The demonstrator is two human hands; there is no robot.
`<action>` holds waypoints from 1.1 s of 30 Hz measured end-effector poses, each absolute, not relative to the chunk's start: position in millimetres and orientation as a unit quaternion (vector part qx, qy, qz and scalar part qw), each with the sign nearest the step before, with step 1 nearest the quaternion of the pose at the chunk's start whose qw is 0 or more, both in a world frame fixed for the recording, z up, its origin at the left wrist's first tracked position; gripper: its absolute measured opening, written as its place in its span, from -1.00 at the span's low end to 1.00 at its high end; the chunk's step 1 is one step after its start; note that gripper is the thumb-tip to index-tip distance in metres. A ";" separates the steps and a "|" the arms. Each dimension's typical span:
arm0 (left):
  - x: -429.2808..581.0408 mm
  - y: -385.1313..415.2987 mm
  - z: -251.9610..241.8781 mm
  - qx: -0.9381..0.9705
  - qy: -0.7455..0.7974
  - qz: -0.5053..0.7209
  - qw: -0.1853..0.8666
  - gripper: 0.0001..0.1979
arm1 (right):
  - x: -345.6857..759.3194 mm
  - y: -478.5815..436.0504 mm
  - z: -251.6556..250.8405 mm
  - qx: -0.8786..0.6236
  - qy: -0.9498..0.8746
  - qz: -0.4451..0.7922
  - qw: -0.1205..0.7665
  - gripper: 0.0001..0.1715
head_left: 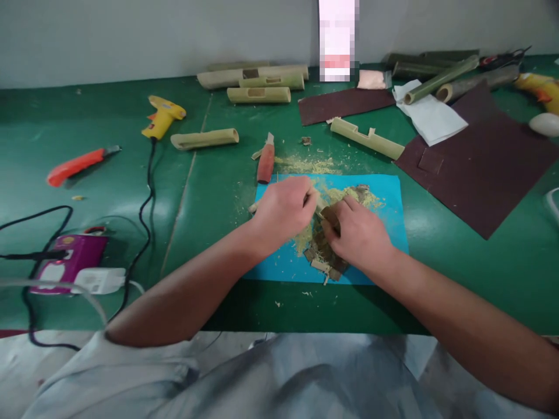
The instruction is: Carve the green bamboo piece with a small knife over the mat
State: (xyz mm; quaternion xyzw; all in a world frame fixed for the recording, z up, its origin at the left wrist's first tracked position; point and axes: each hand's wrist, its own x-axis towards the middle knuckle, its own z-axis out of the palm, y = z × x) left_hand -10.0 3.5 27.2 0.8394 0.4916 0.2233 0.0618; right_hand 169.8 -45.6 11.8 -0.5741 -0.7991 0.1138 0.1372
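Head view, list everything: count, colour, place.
Table: one, green, throughout
Sheet: one, blue, centre
Shavings: many, yellowish, centre
Bamboo tubes: several, pale or dark, rear
Carving knife: one, red, centre
Utility knife: one, orange, left
Glue gun: one, yellow, left
Cropped tool: one, yellow, right
Power strip: one, purple, left
Adapter: one, white, left
Cables: several, mostly black, left
Likely sandpaper: two, brown, right
Paper: one, white, right
Oval item: one, white, right
Packet: one, pinkish, rear
Garment: one, grey, bottom
Hands: two, bare, centre

Beneath the hands (286, 209), a blue sheet (386, 215) bears pale yellow shavings (338, 194) on a green tabletop (458, 279); to their left sit a yellow glue gun (162, 118) and orange-red cutter (76, 167), to their right a dark maroon sheet (471, 186).
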 end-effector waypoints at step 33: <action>-16.8 9.9 20.6 0.838 0.490 0.228 0.078 -0.78 | 171.6 -43.7 8.0 -0.572 -0.802 0.098 0.140 -0.74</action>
